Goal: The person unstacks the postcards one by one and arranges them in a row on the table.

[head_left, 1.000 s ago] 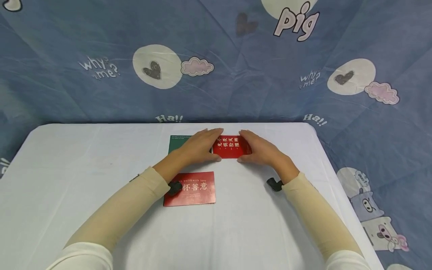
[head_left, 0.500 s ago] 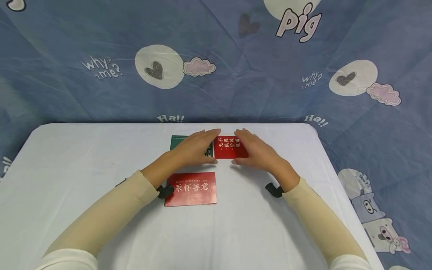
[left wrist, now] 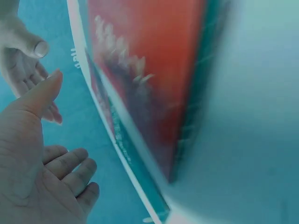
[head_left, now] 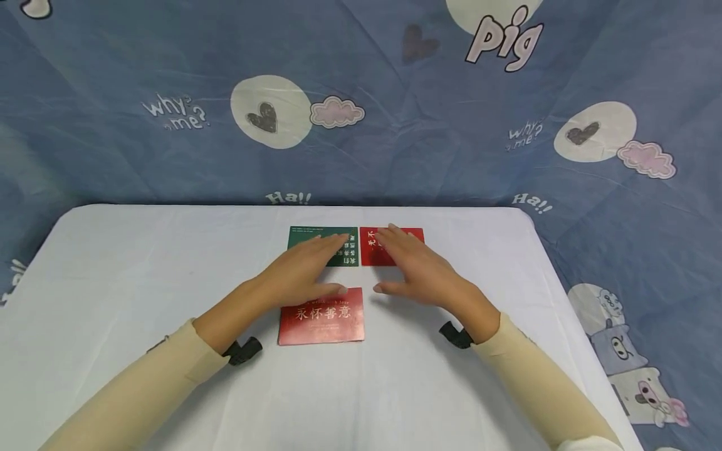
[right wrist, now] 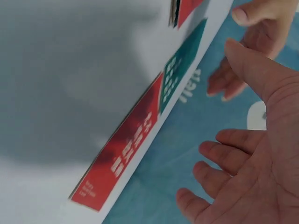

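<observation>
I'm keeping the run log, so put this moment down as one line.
left hand: holds nothing | right hand: holds nothing | green card: left of far red card | near red card: on white table

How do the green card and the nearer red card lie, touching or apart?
Apart: the head view shows a strip of white tabletop between the green card and the nearer red card.

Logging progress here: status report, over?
Left hand, right hand: open, empty. Green rectangular printed card beside red rectangular printed card, flat. Hands partly block head view.
</observation>
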Motion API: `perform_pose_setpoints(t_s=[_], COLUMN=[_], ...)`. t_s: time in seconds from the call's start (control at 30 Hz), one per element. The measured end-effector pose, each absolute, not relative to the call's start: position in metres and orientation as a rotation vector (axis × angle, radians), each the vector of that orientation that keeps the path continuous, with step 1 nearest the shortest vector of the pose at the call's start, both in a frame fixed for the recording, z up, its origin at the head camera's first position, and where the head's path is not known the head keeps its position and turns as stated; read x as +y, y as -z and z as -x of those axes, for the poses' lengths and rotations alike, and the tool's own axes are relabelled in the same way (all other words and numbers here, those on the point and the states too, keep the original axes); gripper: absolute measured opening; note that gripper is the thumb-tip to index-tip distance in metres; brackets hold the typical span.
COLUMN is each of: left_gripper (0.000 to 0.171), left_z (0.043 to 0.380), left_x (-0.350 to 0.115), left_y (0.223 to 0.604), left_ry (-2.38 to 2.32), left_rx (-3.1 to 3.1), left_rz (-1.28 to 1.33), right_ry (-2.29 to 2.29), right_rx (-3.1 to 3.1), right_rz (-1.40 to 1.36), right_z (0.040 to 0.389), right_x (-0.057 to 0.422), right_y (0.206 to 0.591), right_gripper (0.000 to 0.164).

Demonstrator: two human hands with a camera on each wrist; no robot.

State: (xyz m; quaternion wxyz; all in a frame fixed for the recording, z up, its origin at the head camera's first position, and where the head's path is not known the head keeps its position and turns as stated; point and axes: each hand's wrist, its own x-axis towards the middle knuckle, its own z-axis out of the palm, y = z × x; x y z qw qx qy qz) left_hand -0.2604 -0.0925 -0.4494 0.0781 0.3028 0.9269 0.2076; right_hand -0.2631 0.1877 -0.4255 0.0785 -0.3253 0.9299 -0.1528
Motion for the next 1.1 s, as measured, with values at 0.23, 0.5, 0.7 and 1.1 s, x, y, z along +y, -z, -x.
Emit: perform_pose_setpoints(t_s=[0.23, 0.5, 0.7, 1.1], left_gripper=[0.105, 0.112, 0.113, 0.102], left_z=[0.23, 0.205, 0.186, 0.175], left_x=[-0.115, -0.136, -0.156, -0.166], left_y=[0.456, 0.464, 0.469, 0.476], left_ry=[-0.604, -0.571, -0.594, -0.717], left_rx=[2.776, 2.759, 2.758, 2.782], left_rz=[-0.88, -0.884, -0.873, -0.79], right_ry=[0.453, 0.395, 0.452, 0.49], right_rx=[2.761, 2.671, 2.598, 2.634], right_rz=[1.02, 1.13, 1.093, 1.124], right_z=[0.247, 0.222, 0.209, 0.204], right_x=[0.178, 0.162, 0.155, 0.156], right_y=[0.429, 0.451, 0.459, 0.469], right_gripper=[0.1, 0.1, 0.103, 0.09])
